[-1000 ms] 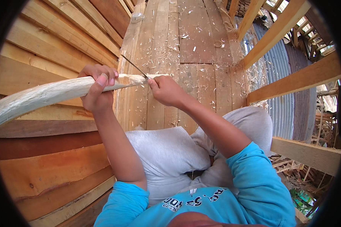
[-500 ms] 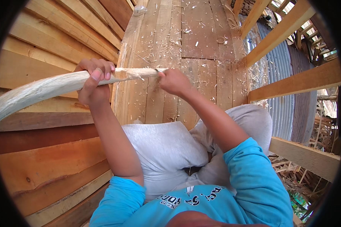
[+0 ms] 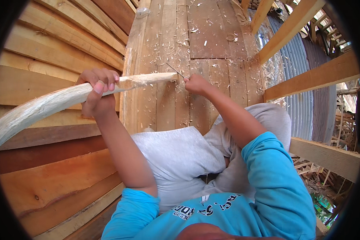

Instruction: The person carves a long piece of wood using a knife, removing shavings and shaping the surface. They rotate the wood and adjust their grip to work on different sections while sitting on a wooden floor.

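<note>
Over the floor [image 3: 164, 108], the right hand [image 3: 196, 85] has free room forward; the pole [image 3: 48, 101] blocks its left, a rail [image 3: 312, 81] stands farther right.

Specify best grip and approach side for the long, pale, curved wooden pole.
Probably the pole just left of its carved notch, where the left hand wraps it, coming from the wearer's side. The shaft looks thick and rounded there; the right end narrows and lies close to the thin, dark metal blade in the right hand.
</note>
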`<action>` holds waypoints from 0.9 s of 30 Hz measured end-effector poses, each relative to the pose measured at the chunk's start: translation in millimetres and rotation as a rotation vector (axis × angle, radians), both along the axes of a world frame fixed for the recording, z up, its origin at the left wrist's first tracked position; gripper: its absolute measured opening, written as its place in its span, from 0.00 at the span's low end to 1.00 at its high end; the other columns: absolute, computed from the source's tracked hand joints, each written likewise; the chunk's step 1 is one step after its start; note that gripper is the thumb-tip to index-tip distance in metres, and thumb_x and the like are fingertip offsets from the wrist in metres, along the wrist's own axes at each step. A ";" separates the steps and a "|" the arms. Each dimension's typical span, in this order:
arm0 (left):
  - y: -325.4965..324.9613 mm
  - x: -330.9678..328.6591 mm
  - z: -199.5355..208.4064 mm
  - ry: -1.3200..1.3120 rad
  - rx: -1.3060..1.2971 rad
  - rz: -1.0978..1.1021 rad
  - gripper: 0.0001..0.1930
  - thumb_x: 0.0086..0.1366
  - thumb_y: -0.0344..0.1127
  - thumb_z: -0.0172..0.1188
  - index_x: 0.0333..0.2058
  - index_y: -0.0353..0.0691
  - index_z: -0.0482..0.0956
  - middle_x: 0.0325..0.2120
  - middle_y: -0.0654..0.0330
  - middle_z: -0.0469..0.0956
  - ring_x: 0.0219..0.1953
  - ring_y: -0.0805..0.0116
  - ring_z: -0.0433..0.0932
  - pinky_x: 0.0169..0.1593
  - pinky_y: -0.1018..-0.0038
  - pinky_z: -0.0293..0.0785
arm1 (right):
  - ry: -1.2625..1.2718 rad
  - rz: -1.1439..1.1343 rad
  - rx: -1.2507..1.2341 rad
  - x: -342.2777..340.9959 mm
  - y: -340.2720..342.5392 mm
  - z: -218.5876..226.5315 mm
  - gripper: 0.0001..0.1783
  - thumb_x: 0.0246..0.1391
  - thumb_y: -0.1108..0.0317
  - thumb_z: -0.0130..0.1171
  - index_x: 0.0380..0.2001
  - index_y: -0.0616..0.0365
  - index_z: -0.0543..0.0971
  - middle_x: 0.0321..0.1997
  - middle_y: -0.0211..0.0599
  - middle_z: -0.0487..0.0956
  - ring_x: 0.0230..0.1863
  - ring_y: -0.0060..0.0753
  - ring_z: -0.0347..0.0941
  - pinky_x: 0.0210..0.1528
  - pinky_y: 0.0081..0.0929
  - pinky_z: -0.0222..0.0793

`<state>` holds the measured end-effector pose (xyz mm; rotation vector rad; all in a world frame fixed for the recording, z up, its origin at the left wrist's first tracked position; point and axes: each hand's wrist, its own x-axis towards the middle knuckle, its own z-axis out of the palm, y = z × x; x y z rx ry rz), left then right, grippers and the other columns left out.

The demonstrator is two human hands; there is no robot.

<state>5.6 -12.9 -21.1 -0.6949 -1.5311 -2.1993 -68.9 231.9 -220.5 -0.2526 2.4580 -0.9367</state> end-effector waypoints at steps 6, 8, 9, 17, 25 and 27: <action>1.9 11.9 -0.8 -0.089 0.058 0.226 0.07 0.52 0.30 0.59 0.24 0.42 0.67 0.18 0.61 0.66 0.23 0.68 0.67 0.39 0.64 0.67 | 0.120 0.084 -0.255 35.4 -52.7 91.1 0.27 0.65 0.54 0.45 0.27 0.68 0.79 0.26 0.59 0.79 0.32 0.59 0.77 0.39 0.48 0.69; 6.1 1.8 0.6 -0.073 0.109 0.185 0.07 0.52 0.30 0.59 0.25 0.42 0.68 0.18 0.61 0.67 0.23 0.67 0.68 0.39 0.64 0.67 | 0.089 -0.009 -0.203 17.1 -21.8 17.6 0.26 0.65 0.55 0.45 0.26 0.68 0.79 0.25 0.59 0.78 0.30 0.58 0.76 0.37 0.49 0.69; 4.9 1.4 0.7 -0.069 0.101 0.184 0.07 0.52 0.30 0.59 0.25 0.42 0.68 0.18 0.61 0.67 0.24 0.67 0.68 0.40 0.63 0.67 | 0.077 -0.046 -0.185 12.5 -18.6 17.6 0.26 0.65 0.55 0.45 0.26 0.68 0.78 0.24 0.59 0.78 0.29 0.58 0.76 0.36 0.49 0.68; 5.6 9.1 -1.2 -0.059 0.062 0.236 0.06 0.54 0.29 0.59 0.26 0.41 0.69 0.19 0.60 0.68 0.25 0.67 0.69 0.40 0.63 0.68 | 0.150 0.015 -0.254 45.6 -59.2 97.8 0.24 0.64 0.58 0.45 0.25 0.70 0.78 0.26 0.61 0.78 0.31 0.61 0.75 0.37 0.49 0.69; 2.5 5.6 1.3 -0.057 0.087 0.226 0.05 0.54 0.29 0.58 0.26 0.41 0.70 0.19 0.61 0.68 0.25 0.67 0.69 0.40 0.63 0.68 | 0.130 -0.033 -0.199 29.9 -47.8 58.6 0.24 0.64 0.56 0.44 0.28 0.68 0.79 0.25 0.58 0.78 0.30 0.61 0.75 0.39 0.51 0.69; 2.1 6.3 -0.2 -0.073 0.110 0.280 0.05 0.54 0.29 0.58 0.26 0.42 0.70 0.19 0.61 0.68 0.25 0.67 0.69 0.40 0.63 0.68 | 0.177 0.007 -0.258 42.1 -59.9 95.0 0.25 0.63 0.56 0.44 0.27 0.67 0.79 0.25 0.57 0.78 0.30 0.62 0.75 0.39 0.52 0.70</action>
